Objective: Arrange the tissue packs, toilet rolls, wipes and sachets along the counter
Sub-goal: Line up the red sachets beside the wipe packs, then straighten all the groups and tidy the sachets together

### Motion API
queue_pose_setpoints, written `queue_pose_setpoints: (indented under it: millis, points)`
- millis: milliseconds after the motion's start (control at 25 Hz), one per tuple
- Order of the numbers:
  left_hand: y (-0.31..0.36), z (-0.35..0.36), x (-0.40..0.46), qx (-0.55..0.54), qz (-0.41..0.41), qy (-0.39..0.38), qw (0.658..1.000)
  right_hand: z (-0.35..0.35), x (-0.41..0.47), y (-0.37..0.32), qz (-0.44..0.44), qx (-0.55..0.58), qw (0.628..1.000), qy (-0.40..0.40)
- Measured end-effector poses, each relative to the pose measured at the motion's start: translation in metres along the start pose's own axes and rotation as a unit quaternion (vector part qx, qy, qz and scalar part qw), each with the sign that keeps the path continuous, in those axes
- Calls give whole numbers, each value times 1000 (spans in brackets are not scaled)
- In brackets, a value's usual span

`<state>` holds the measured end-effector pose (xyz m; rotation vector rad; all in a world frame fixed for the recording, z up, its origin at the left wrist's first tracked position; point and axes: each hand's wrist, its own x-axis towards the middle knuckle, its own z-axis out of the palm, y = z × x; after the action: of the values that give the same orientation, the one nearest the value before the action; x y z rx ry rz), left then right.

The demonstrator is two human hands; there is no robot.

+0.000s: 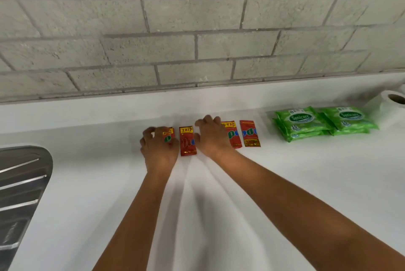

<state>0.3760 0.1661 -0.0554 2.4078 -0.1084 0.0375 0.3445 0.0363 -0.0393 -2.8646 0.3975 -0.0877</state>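
Several red sachets lie in a row on the white counter near the wall. My left hand rests on the leftmost sachet, fingers curled over it. A second sachet lies uncovered between my hands. My right hand lies flat, fingers spread, partly covering the third sachet. The fourth sachet lies free at the right end. Farther right are two stacks of green wipes packs, and a white toilet roll at the frame's edge.
A steel sink drainer fills the left edge of the counter. A grey block wall runs behind the counter, above a low white upstand.
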Motion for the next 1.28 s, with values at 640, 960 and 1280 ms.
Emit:
queue_pose_setpoints:
  millis: [640, 960, 1280]
  points:
    - [233, 48, -181, -27, 237, -227, 944, -149, -185, 232, 190, 208, 946, 160]
    - [373, 149, -346, -33, 326, -294, 898, -202, -339, 416, 282, 214, 911, 210]
    - [466, 217, -453, -39, 376, -350, 857, -234, -439, 533, 341, 226, 880, 243]
